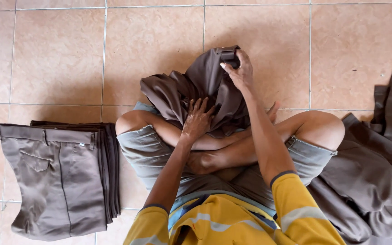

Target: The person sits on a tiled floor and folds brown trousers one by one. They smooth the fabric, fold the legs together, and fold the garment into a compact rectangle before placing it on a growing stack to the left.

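Head view: the person sits cross-legged on the tiled floor (60, 63). The right hand (239, 70) grips the waistband of brown trousers (196, 88) bunched over the crossed legs. The left hand (197, 120) lies flat, fingers spread, on the cloth. 1 folded stack (60, 177) sits by the left knee; loose brown garments (373, 168) lie at the right edge.

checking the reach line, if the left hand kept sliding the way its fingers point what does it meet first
The left hand already lies flat on the bunched brown trousers; pushed straight on, it likely meets more of that cloth, then bare floor tile beyond.
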